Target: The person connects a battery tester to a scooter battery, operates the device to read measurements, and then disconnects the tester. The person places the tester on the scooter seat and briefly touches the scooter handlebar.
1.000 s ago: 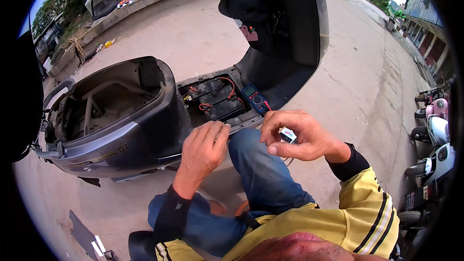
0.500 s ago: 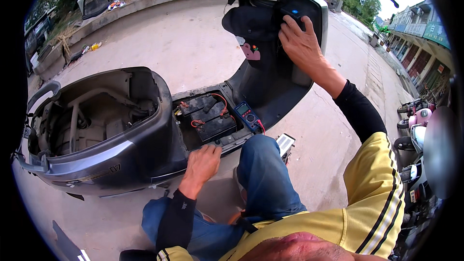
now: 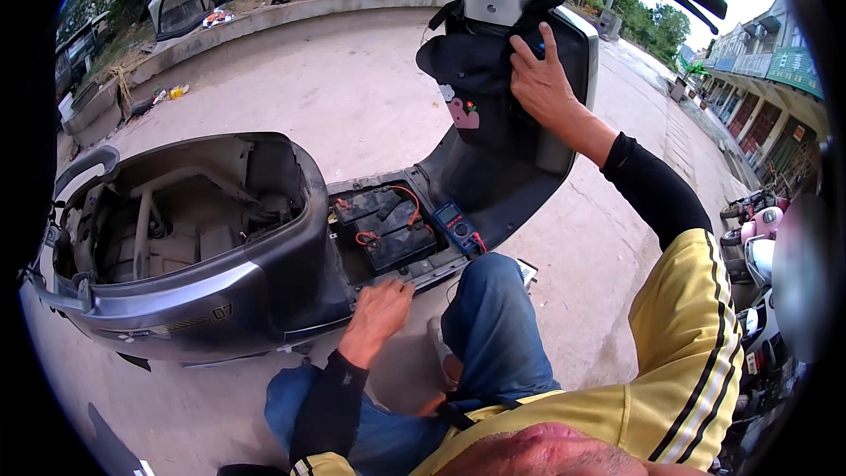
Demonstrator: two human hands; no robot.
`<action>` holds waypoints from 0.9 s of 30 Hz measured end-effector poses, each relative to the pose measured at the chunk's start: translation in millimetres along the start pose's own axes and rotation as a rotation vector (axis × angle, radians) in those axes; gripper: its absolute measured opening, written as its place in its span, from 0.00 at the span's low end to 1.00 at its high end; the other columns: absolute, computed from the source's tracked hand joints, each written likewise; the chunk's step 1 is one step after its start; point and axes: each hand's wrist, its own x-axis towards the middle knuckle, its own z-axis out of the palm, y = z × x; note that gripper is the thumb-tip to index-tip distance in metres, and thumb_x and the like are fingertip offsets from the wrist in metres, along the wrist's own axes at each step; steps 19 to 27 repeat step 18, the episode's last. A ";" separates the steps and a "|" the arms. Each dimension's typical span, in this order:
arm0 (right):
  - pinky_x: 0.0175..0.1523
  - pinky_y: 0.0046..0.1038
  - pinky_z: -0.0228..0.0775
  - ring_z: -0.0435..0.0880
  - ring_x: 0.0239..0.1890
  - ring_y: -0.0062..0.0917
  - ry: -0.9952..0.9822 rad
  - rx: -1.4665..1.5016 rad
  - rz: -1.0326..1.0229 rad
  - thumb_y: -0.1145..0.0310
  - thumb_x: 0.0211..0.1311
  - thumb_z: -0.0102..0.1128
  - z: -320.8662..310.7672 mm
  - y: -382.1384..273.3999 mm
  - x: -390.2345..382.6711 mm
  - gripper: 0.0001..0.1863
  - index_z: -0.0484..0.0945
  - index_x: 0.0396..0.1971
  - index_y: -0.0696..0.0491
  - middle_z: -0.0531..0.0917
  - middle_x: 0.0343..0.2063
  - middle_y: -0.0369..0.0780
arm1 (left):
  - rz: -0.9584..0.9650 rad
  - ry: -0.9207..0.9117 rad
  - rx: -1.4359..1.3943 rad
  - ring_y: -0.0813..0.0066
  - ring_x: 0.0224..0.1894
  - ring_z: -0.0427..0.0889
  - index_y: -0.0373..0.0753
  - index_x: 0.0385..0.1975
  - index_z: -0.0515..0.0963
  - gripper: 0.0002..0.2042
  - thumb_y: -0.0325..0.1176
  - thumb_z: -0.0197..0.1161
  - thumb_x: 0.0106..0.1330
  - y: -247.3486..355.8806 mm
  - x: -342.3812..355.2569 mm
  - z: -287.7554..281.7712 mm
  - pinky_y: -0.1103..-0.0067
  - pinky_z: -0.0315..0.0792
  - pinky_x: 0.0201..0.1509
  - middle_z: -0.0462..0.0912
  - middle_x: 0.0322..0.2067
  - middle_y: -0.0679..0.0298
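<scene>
My right hand is at the scooter's dark front panel, beside a black hanging bag with a pink cartoon patch. Its fingers are spread, one pointing up, and they partly cover a small blue spot. My left hand has its fingers curled in against the near edge of the footboard; nothing shows in it. Just beyond, the open floor compartment holds black batteries joined by orange-red wires. A blue multimeter with a red lead lies on the footboard to their right.
The scooter's seat is off, exposing a hollow rear body with a metal frame tube. A white vented box sits on the ground beside my knee. A low concrete kerb runs behind. Parked scooters line the far right.
My right hand has shifted slightly, its fingers spreading upward and covering more of the blue spot. My left hand stays near the footboard edge. The whole view has shifted slightly.
</scene>
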 end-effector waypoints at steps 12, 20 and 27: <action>0.65 0.48 0.66 0.81 0.55 0.45 0.600 0.098 0.503 0.51 0.62 0.70 -97.0 152.0 -10.4 0.29 0.77 0.58 0.52 0.84 0.49 0.46 | -0.075 -0.107 0.090 0.58 0.42 0.86 0.38 0.37 0.81 0.06 0.33 0.66 0.65 -12.1 -22.3 -14.9 0.60 0.79 0.40 0.85 0.35 0.60; 0.52 0.44 0.79 0.87 0.45 0.49 -0.188 0.323 0.408 0.63 0.56 0.75 -116.1 278.2 -56.4 0.31 0.79 0.61 0.51 0.87 0.46 0.51 | 0.114 -0.106 -0.110 0.58 0.42 0.86 0.39 0.37 0.80 0.07 0.34 0.66 0.66 42.3 15.3 28.5 0.60 0.79 0.40 0.86 0.35 0.59; 0.52 0.44 0.79 0.87 0.45 0.49 -0.188 0.323 0.408 0.63 0.56 0.75 -116.1 278.2 -56.4 0.31 0.79 0.61 0.51 0.87 0.46 0.51 | 0.114 -0.106 -0.110 0.58 0.42 0.86 0.39 0.37 0.80 0.07 0.34 0.66 0.66 42.3 15.3 28.5 0.60 0.79 0.40 0.86 0.35 0.59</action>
